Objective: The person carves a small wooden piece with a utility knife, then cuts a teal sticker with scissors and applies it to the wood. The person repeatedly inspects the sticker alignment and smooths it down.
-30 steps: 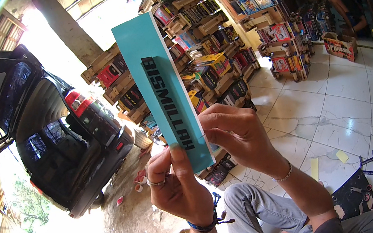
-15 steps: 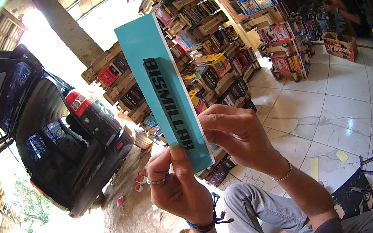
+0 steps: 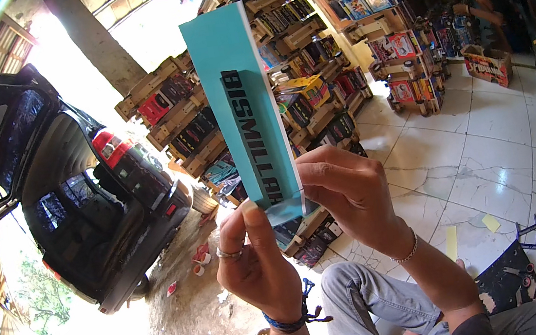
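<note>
A long teal sticker strip (image 3: 223,43) with black block lettering and a thin white right edge stands nearly upright before me, leaning slightly left. My left hand (image 3: 258,268), wearing a ring and a dark blue braided bracelet, pinches its lower left edge between thumb and fingers. At the lower right edge, my right hand (image 3: 355,200) has its thumb and forefinger pressed together on the strip. The bottom end bends up between both hands, with a paler, shiny surface showing there. The fingers behind the strip are partly hidden.
Wooden toy trucks (image 3: 312,93) loaded with colourful boxes stand stacked ahead. A dark van (image 3: 109,210) with its tailgate raised is at the left. Scissors (image 3: 522,276) lie on a black sheet at the lower right. A person (image 3: 486,13) is at the far right, near a cardboard box (image 3: 488,66).
The strip has moved slightly up and right. Its bottom end, flat before, now curls up between my hands, covering the end of the lettering.
</note>
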`<action>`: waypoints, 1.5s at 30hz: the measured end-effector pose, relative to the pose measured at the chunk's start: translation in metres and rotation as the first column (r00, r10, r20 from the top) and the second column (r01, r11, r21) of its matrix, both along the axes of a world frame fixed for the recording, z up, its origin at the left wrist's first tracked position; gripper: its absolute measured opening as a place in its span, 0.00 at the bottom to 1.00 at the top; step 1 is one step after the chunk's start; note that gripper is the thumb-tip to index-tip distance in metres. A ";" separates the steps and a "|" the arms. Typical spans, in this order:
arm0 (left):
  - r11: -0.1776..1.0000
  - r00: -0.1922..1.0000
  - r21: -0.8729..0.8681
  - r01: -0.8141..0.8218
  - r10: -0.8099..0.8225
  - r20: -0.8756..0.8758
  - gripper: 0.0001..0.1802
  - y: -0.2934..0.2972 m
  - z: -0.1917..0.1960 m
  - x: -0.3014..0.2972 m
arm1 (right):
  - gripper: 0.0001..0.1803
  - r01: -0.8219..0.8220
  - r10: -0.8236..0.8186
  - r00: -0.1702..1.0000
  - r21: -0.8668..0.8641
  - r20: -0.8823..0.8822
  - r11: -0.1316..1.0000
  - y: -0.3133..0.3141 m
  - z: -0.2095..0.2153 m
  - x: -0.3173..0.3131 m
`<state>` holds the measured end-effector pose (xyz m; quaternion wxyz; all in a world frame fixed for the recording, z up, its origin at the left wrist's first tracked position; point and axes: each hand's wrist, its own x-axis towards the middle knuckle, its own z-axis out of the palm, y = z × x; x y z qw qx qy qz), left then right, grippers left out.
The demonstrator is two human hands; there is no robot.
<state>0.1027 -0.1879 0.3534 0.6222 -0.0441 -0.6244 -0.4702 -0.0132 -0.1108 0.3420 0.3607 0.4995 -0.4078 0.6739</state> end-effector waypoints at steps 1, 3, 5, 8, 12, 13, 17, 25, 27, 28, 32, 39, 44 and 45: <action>0.997 0.999 -0.058 -0.048 0.048 -0.002 0.09 -0.002 0.000 -0.001 | 0.10 0.036 -0.036 0.999 -0.007 -0.004 0.999 0.001 -0.001 0.000; 0.979 0.993 -0.166 -0.114 0.110 -0.033 0.11 -0.005 0.000 -0.006 | 0.10 0.091 -0.092 0.996 -0.028 -0.005 0.995 0.002 -0.002 -0.001; 0.986 0.996 -0.143 -0.086 0.085 -0.013 0.11 -0.005 -0.001 -0.006 | 0.09 0.117 -0.117 0.993 -0.048 -0.001 0.992 0.002 -0.002 0.000; 0.978 0.992 -0.167 -0.125 0.125 -0.010 0.12 -0.005 -0.001 -0.007 | 0.10 0.146 -0.145 0.989 -0.049 0.023 0.988 0.001 -0.002 0.001; 0.965 0.987 -0.207 -0.161 0.155 -0.045 0.16 0.000 -0.003 -0.009 | 0.10 0.159 -0.157 0.987 -0.046 0.038 0.986 -0.002 -0.002 0.003; 0.957 0.985 -0.234 -0.172 0.166 -0.048 0.17 0.001 -0.003 -0.009 | 0.09 0.153 -0.151 0.987 -0.051 0.048 0.987 -0.002 -0.002 0.004; 0.939 0.977 -0.272 -0.212 0.203 -0.060 0.20 0.001 -0.005 -0.013 | 0.09 0.155 -0.150 0.986 -0.055 0.077 0.986 -0.005 -0.001 0.005; 0.968 0.992 -0.217 -0.127 0.123 -0.031 0.33 0.010 -0.003 -0.015 | 0.09 0.194 -0.189 0.979 -0.062 0.069 0.979 -0.004 0.000 0.006; 0.992 0.999 -0.124 0.018 -0.022 -0.037 0.35 0.011 0.002 -0.013 | 0.09 0.202 -0.197 0.978 -0.067 0.071 0.977 -0.004 0.000 0.005; 0.995 0.999 -0.097 0.020 -0.024 -0.031 0.35 0.012 0.004 -0.012 | 0.09 0.197 -0.192 0.978 -0.064 0.077 0.978 -0.003 0.000 0.005; 0.996 0.999 -0.082 0.033 -0.036 -0.034 0.34 0.010 0.013 -0.008 | 0.09 0.148 -0.142 0.986 -0.064 0.084 0.987 -0.003 -0.001 0.005; 0.968 0.968 0.013 0.252 -0.252 -0.009 0.26 -0.002 0.021 -0.007 | 0.08 0.117 -0.112 0.989 -0.045 0.097 0.992 -0.002 -0.001 0.005; 0.952 0.953 0.037 0.303 -0.303 0.009 0.25 -0.006 0.023 -0.010 | 0.08 0.086 -0.080 0.989 -0.046 0.121 0.995 -0.003 -0.003 0.005; 0.952 0.954 0.066 0.299 -0.300 0.003 0.24 -0.005 0.023 -0.010 | 0.08 0.086 -0.080 0.990 -0.042 0.118 0.995 -0.003 -0.003 0.005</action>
